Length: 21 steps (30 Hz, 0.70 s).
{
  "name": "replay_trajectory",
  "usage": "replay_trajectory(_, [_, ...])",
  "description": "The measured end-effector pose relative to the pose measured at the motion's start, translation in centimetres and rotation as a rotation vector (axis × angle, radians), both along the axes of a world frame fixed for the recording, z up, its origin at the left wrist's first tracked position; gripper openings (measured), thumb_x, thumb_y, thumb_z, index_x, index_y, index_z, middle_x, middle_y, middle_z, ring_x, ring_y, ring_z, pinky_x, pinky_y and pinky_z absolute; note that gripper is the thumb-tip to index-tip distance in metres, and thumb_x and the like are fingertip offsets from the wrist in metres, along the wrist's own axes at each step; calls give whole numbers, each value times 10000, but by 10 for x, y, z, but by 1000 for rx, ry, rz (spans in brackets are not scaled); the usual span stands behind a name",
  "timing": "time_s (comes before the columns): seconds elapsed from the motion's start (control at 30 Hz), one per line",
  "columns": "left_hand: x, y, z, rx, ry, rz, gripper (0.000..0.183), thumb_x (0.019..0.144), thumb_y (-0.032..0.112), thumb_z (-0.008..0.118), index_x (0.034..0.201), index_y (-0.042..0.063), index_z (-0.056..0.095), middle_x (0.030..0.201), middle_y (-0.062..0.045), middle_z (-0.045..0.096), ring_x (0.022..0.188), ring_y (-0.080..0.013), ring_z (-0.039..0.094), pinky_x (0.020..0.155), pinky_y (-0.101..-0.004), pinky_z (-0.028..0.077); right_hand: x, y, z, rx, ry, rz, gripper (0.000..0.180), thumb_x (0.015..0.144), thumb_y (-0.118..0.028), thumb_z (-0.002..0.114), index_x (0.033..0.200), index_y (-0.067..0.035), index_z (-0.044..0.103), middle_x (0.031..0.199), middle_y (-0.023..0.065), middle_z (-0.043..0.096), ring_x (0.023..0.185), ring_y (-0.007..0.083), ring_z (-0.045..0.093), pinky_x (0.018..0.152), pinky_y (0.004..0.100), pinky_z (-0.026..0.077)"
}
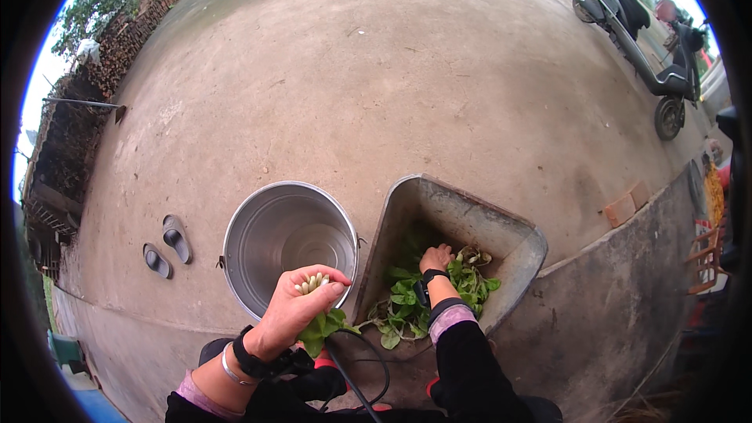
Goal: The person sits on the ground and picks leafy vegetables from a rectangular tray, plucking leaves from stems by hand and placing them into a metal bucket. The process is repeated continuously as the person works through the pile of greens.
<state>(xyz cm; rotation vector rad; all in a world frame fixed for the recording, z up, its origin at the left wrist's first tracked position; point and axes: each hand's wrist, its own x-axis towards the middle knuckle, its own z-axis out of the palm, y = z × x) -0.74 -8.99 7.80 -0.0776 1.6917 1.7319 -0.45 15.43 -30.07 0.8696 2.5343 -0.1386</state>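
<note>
A bunch of leafy greens (326,325) is held in my left hand (296,304). The pale cut stem ends stick out between thumb and fingers, and the leaves hang below the hand. This hand is over the near right rim of a metal bucket (252,235), whose visible inside holds no greens. My right hand (436,259) reaches into a worn metal barrow tray (464,205) to the right. It touches a pile of green leaves (467,286), some of them wilted. Its fingertips are partly hidden, so whether they grip a leaf is unclear.
A pair of grey slippers (167,247) lies left of the bucket on the concrete floor (376,88). Bricks (626,205) sit near a low concrete ledge (623,264) at right. A scooter (640,41) stands farther off. A black cable (352,373) hangs in front of me.
</note>
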Motion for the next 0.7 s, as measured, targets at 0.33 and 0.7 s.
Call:
replay_trajectory(0.33, [8, -9, 3, 45, 159, -2, 124, 884, 116, 608, 941, 16, 655, 705, 74, 527, 619, 2, 445, 534, -170, 350, 18, 9, 70, -646, 798, -44, 288, 805, -238, 640, 1046, -83, 610, 982, 112, 651, 972, 291, 591, 827, 421, 442])
replay_trajectory(0.7, [33, 8, -17, -267, 756, -125, 199, 785, 195, 666, 959, 99, 680, 678, -124, 629, 590, -194, 620, 558, -320, 486, 77, 6, 309, -1044, 605, 184, 282, 782, -165, 705, 978, 28, 643, 870, 78, 679, 783, 116, 621, 721, 266, 497])
